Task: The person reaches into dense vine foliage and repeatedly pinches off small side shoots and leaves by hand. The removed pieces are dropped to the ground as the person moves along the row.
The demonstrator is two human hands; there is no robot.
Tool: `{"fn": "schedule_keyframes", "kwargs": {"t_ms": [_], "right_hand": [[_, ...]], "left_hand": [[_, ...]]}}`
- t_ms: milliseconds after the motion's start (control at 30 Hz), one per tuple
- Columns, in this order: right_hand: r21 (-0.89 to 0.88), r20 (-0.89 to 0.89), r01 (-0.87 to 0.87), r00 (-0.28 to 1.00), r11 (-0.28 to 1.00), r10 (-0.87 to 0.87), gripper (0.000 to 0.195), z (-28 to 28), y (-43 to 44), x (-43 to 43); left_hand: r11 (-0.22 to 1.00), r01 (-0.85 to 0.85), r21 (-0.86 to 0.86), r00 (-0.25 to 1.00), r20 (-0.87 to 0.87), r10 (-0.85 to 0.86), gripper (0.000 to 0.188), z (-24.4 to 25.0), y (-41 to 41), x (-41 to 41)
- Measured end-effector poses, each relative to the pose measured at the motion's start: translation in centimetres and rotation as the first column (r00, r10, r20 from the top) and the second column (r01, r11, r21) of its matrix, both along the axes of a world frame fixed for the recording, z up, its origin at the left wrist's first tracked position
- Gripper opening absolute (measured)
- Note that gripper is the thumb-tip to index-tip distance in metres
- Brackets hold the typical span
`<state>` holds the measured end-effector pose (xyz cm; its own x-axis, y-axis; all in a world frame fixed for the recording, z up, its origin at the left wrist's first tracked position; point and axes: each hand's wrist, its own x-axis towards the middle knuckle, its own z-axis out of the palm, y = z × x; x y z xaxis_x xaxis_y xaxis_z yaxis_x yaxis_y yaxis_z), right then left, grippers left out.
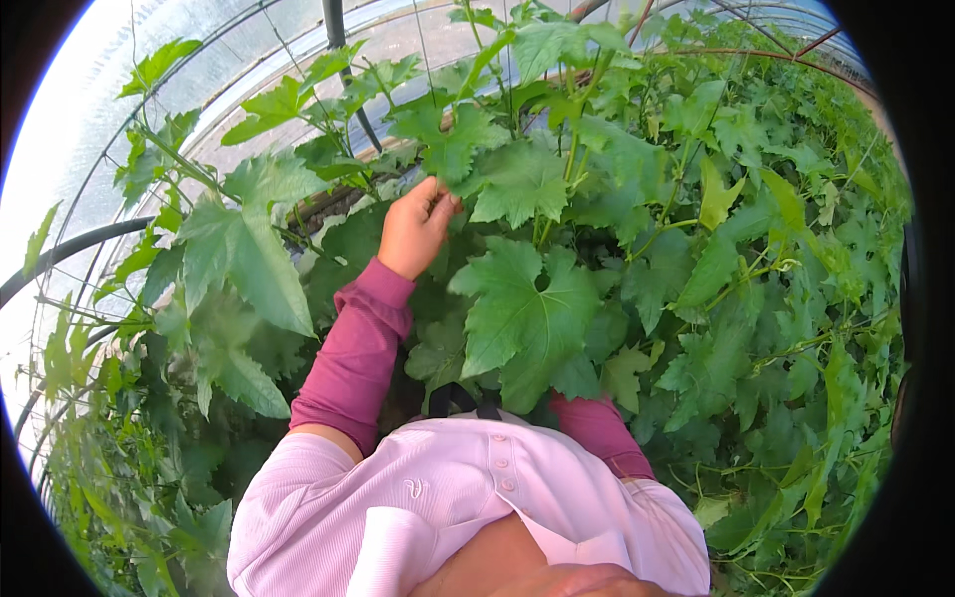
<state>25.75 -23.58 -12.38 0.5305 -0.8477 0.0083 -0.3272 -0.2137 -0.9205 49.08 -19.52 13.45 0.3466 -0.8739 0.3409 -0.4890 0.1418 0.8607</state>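
Note:
My left hand (419, 224) is raised among climbing plants, its thumb and fingertips brought together at the lower edge of a lobed green leaf (459, 145). Whether the fingers pinch the leaf or something behind it cannot be told. A larger lobed leaf (533, 317) with a small hole near its middle hangs in front of my chest. My right hand is hidden under the foliage; only the maroon sleeve (600, 433) of that arm shows beneath the leaves. Another maroon sleeve (354, 358) covers my left forearm.
Dense leafy vines (746, 358) fill the right side. At the left, large leaves (239, 254) hang near wire netting and a dark curved pipe (82, 242). A dark upright pole (336, 45) stands before the plastic sheeting (82, 104). A rusty metal bar (746, 52) crosses the upper right.

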Motion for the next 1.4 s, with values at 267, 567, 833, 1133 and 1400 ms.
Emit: {"fn": "schedule_keyframes", "kwargs": {"t_ms": [267,567,833,1133,1400], "right_hand": [[0.010,-0.028,-0.021,0.999,1.000,0.022,0.034,-0.2,1.1,0.2],[-0.007,-0.054,0.015,0.998,1.000,-0.015,0.034,-0.4,1.3,1.5],[-0.040,-0.068,0.032,0.997,0.999,-0.034,0.034,-0.2,1.7,3.0],[0.139,-0.340,-0.161,0.919,0.977,0.200,0.035,3.6,1.4,0.2],[-0.152,0.443,0.275,0.878,0.949,-0.183,0.035,31.6,-2.9,-2.5]], "left_hand": [[0.890,0.183,-0.417,0.983,0.057,-0.175,0.027,10.9,-3.6,-8.8],[0.883,0.294,-0.365,0.953,0.049,-0.298,0.047,14.8,-9.4,-10.7],[0.906,0.344,-0.248,0.912,-0.140,-0.385,0.017,12.2,-8.1,-7.6],[0.918,0.386,-0.095,0.856,-0.334,-0.395,0.014,3.4,-3.8,-4.0],[0.889,0.415,-0.191,0.762,-0.462,-0.455,0.027,1.1,-1.1,-2.9]]}}
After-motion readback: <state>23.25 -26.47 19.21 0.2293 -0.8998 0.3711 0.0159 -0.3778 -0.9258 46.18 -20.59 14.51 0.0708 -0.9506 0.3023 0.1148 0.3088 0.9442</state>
